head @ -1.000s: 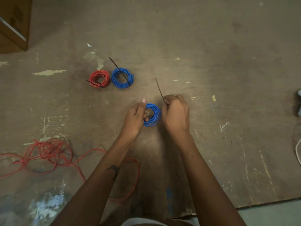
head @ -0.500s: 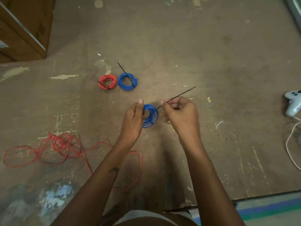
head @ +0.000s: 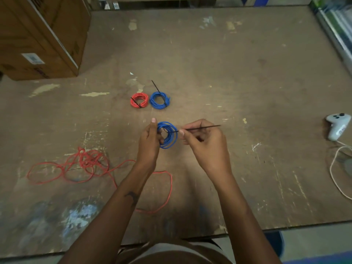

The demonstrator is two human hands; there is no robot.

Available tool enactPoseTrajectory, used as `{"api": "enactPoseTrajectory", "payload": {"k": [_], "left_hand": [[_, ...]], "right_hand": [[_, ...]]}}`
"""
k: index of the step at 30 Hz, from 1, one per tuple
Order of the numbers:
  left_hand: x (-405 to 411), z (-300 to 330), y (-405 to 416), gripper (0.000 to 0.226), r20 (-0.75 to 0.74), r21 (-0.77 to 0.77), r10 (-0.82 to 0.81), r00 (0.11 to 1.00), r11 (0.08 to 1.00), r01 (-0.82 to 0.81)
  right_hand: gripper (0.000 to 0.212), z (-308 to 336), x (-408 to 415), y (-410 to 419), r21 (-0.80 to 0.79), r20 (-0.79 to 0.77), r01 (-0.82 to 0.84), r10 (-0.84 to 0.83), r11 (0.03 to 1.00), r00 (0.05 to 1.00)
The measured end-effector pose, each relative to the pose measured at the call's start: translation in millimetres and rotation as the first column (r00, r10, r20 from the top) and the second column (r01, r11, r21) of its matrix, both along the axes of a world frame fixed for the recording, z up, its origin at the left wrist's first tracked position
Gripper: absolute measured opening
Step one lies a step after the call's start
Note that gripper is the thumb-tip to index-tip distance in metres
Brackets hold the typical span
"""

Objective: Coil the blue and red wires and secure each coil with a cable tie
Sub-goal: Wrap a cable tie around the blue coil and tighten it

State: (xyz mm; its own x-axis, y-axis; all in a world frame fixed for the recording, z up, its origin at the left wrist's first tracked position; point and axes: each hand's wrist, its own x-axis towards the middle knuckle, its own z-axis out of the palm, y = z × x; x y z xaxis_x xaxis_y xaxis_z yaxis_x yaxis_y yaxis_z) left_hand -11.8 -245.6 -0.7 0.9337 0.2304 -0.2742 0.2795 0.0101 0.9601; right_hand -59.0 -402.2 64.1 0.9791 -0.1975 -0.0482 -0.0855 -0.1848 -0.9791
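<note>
The round blue wire coil (head: 168, 135) is pinched in the left hand (head: 150, 138) grip, steadied while the thin black cable tie (head: 200, 128), pinched by the right hand (head: 203, 140) just beside, is pulled tight.

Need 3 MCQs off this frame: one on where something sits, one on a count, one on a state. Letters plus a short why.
1. Where does the loose red wire lie?
A. left of the left hand
B. beside the white controller
C. on the cardboard box

2. How many tied coils lie on the table beyond the hands?
A. one
B. two
C. four

3. What is the state of the blue coil between the hands?
A. flat on the table, untouched
B. uncoiled
C. gripped by the left hand, with a black tie pulled by the right

Key: 1 A, it sprawls on the table left of the left hand. 2 B, a red coil and a blue coil. 3 C, the left hand grips the held blue coil while the right hand pinches the black tie.
</note>
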Motion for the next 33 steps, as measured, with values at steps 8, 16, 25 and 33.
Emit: {"api": "enactPoseTrajectory", "payload": {"k": [8, 16, 25, 33], "left_hand": [[-17.9, 17.7, 1.8, 0.048, 0.079, -0.022, -0.004, 0.997, 1.000, 0.006], [-36.0, 28.5, 16.0, 0.047, 0.126, 0.026, -0.026, 0.992, 0.999, 0.023], [-59.8, 40.6, 26.6, 0.047, 0.120, 0.030, -0.031, 0.992, 0.999, 0.028], [-75.9, 46.4, 32.6, 0.036, 0.177, 0.011, 0.059, 0.983, 0.998, -0.062]], "right_hand": [[0.008, -2.9, -32.1, 20.4, -0.348, 0.172, -0.050, 0.116, 0.936, 0.978], [0.010, 16.8, -49.0, 26.4, -0.459, 0.167, -0.110, 0.207, 0.882, 0.964], [0.016, 27.8, -67.7, 39.8, -0.454, 0.139, -0.184, 0.273, 0.872, 0.952], [0.013, 10.1, -77.5, 50.6, -0.600, 0.388, -0.038, 0.332, 0.799, 0.860]]}}
